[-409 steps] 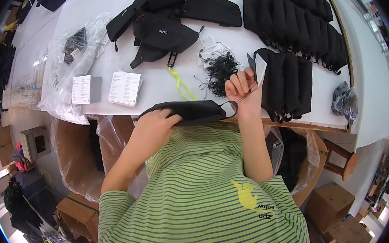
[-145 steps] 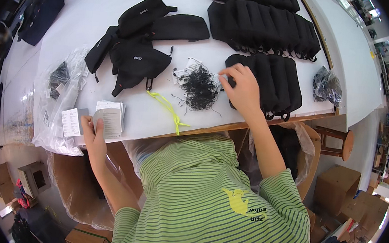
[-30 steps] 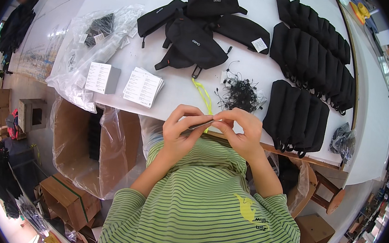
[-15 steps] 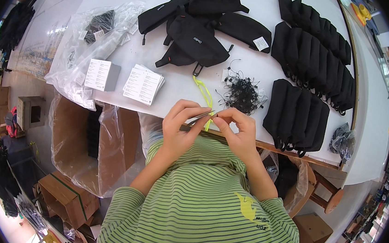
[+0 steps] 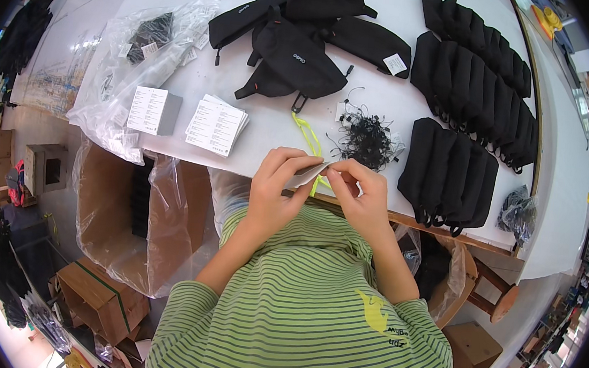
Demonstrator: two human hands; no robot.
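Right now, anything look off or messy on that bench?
Mostly tidy. The black string tags lie in a loose tangle, and a neon yellow strap trails off the table edge behind the hands holding a small card.

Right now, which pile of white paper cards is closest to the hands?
The fanned stack of white cards, right of the neat boxy stack, lies closest to the left hand.

Bright, even overhead light — white table (image 5: pixel 355 130) near blown out, glare on the clear plastic bags (image 5: pixel 119 63) at left. Shadows soft and short. Centre sharp; strong fisheye bending at the rim, black vignette in the corners — floor clutter lower left dim and smeared.
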